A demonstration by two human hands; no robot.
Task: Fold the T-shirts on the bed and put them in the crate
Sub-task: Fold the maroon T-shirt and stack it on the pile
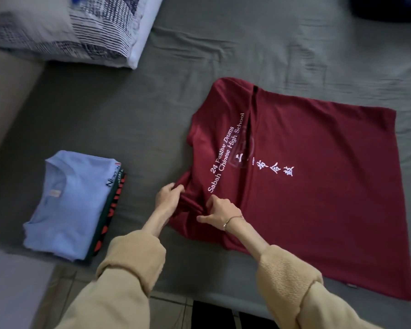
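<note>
Maroon T-shirt (318,174) ran lengthwise rightward from my hands — left hand (169,195) and right hand (220,210) pinched its near sleeve bunch.

Maroon T-shirt (318,186), grey bedsheet (223,55)

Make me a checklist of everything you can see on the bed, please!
Surface: grey bed sheet, wrinkled.
Job's things: red T-shirt spread out, one side folded over; folded blue T-shirt on top of a small pile. No crate seen.
Clutter: patterned pillow at the far left corner.
Hands: left hand and right hand both pinch the red T-shirt's near sleeve area.
Cables: nothing seen.
Surroundings: tiled floor below the bed edge.
</note>
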